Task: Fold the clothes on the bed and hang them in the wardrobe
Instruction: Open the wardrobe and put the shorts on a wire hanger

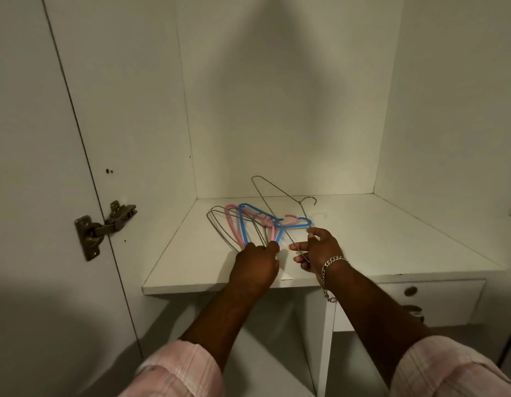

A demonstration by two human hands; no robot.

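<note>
Pink sleeves [177, 368] reach onto the wardrobe shelf [363, 239]: left hand [255, 266] grips the hangers [248, 224] fanning far-left, while right hand [320, 250] pinches a wire hanger [277, 202] angling far-left.

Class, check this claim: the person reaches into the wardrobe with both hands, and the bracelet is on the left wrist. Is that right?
Not quite. The head view shows the bracelet on the right wrist, not the left. The rest holds: both the left hand and the right hand reach into the wardrobe.
</note>
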